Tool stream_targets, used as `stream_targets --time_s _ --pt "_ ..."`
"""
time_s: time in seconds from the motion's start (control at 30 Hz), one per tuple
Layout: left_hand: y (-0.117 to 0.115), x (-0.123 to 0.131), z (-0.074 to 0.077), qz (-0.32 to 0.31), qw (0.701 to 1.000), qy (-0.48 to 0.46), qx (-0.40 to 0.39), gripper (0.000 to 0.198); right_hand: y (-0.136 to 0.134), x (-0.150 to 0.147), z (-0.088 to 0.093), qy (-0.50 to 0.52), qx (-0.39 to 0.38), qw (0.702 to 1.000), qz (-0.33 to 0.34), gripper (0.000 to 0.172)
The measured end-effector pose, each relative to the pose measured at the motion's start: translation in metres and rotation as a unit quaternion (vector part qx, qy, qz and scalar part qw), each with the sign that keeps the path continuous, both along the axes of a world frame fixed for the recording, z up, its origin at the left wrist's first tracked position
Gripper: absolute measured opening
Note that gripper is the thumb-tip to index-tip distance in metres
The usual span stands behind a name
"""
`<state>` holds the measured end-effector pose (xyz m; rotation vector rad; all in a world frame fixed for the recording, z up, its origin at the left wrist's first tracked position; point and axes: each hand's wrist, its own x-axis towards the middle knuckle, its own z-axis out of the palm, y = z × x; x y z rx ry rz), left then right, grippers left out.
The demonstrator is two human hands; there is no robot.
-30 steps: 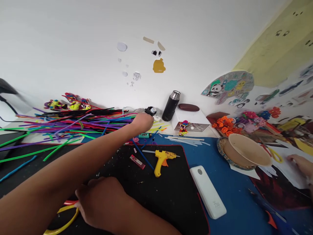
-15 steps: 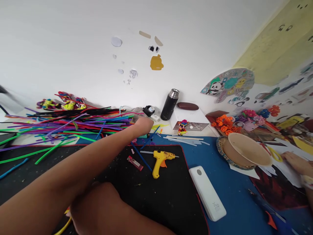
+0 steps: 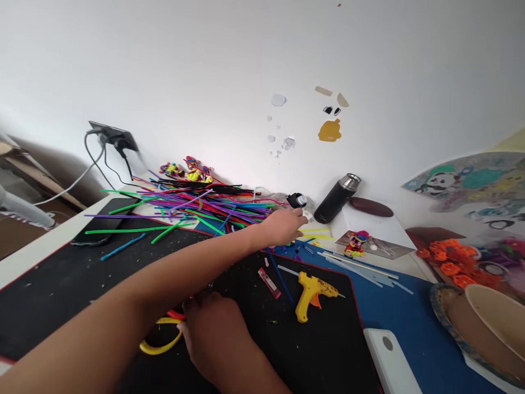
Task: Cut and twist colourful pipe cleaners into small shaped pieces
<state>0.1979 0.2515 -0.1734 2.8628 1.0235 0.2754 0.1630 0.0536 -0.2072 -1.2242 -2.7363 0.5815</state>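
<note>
My left hand (image 3: 284, 225) is stretched out over the right end of a heap of coloured pipe cleaners (image 3: 197, 203), fingers apart, with nothing visible in them. Just beyond its fingertips lie a few yellow strips (image 3: 322, 237) and small bits. Nearer to me, my right hand (image 3: 217, 334) is closed beneath my left forearm. From its fingers sticks out a yellow loop (image 3: 161, 346) with a red piece (image 3: 176, 314) beside it; the rest is hidden by the hand and forearm. A yellow glue gun (image 3: 314, 293) lies on the black mat, right of both hands.
A black flask (image 3: 337, 198) and a white box (image 3: 371, 232) with a small pipe-cleaner doll (image 3: 356, 244) stand by the wall. Glue sticks (image 3: 365, 271), a white power bank (image 3: 391, 361) and a beige bowl (image 3: 498, 323) are at right. A phone (image 3: 104, 219) lies at left.
The view has swung left, so things appear farther right. My left hand's fingers now show, reaching farther out. My right hand has moved up the mat with the yellow loop.
</note>
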Motion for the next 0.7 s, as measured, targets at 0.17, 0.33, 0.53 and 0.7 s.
stream_targets --time_s 0.17,0.33,0.53,0.7 --pt "-0.005 -0.119 0.019 0.004 0.996 -0.079 0.052 0.031 -0.002 0.001 0.005 -0.016 0.004 1.0 -0.003 0.021" --pt "-0.004 -0.225 0.024 0.121 0.991 -0.02 0.056 0.032 0.0 0.0 0.008 -0.017 -0.005 1.0 -0.006 0.02" --pt "-0.016 -0.29 -0.016 0.113 0.985 0.081 -0.098 0.028 0.001 0.001 0.011 -0.018 -0.01 1.0 -0.006 0.021" --pt "-0.007 -0.298 -0.038 0.092 0.994 0.042 -0.033 0.04 0.002 0.001 0.012 -0.025 -0.023 0.999 -0.006 0.021"
